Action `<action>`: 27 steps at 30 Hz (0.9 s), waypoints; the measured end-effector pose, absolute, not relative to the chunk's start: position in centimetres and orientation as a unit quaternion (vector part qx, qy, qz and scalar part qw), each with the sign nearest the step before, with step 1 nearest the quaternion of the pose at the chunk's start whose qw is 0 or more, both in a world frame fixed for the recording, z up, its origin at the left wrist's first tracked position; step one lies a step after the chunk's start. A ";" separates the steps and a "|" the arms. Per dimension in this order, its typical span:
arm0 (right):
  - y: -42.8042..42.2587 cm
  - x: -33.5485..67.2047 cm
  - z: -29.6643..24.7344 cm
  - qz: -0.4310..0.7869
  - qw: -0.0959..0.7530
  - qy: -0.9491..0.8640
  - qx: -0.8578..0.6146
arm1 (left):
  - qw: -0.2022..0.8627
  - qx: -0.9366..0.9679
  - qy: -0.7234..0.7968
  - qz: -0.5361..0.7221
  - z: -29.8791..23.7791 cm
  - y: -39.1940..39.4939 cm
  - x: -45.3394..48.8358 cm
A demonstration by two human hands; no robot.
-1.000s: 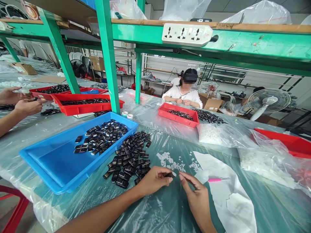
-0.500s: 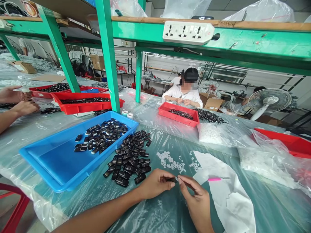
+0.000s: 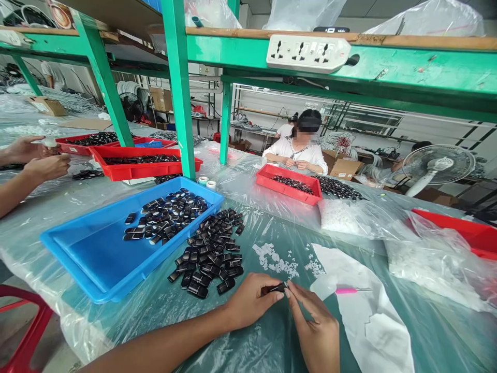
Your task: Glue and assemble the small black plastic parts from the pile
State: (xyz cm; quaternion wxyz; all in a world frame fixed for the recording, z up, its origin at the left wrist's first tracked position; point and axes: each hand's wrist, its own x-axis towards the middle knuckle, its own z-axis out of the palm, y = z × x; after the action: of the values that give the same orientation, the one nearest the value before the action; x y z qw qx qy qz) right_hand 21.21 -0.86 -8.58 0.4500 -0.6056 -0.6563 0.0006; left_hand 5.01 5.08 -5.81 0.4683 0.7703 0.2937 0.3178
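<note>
My left hand [image 3: 254, 296] is closed on a small black plastic casing [image 3: 278, 288], gripped between thumb and fingers above the table. At the casing's right end, the fingertips of my right hand [image 3: 312, 316] pinch a tiny pale piece [image 3: 286, 284], partly hidden by the fingers. Beyond my hands lie loose small white parts [image 3: 274, 259]. To the left is a heap of similar black casings [image 3: 209, 254], beside a blue tray [image 3: 89, 264] with more of them inside. A pink-handled tool [image 3: 347, 291] rests on a white sheet [image 3: 382, 321] to the right.
A green shelf frame with a power strip [image 3: 306, 53] spans overhead; its green post [image 3: 179, 93] stands behind the blue tray. Red trays [image 3: 287, 185], bags of white parts [image 3: 430, 264] and a fan [image 3: 438, 165] are farther off. A co-worker sits opposite; another person's hands [image 3: 48, 166] work at left.
The view has shifted slightly, so the scene sits a little farther right. More of the black casing shows between my hands, which stay together. The other person's hands at left have moved slightly.
</note>
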 end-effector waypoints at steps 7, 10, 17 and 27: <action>-1.1 20.7 -8.6 0.034 0.442 -0.642 -0.625 | 0.434 0.788 0.296 0.320 -5.6 4.8 5.1; -1.1 20.6 -8.7 0.054 0.452 -0.632 -0.627 | 0.433 0.784 0.297 0.330 -5.8 4.8 5.2; -0.3 21.0 -8.7 0.192 0.499 -0.574 -0.620 | 0.730 0.583 0.236 0.266 -6.8 5.9 5.4; -0.1 21.0 -8.9 0.238 0.538 -0.501 -0.634 | 0.820 0.470 0.212 0.249 -6.9 6.0 5.4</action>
State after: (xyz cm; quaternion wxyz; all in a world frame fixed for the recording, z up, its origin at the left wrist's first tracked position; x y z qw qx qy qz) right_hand 21.03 -0.08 -8.88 0.5382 -0.6345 -0.5013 0.2377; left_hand 5.36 5.98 -6.86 0.8202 0.4698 0.2117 0.2486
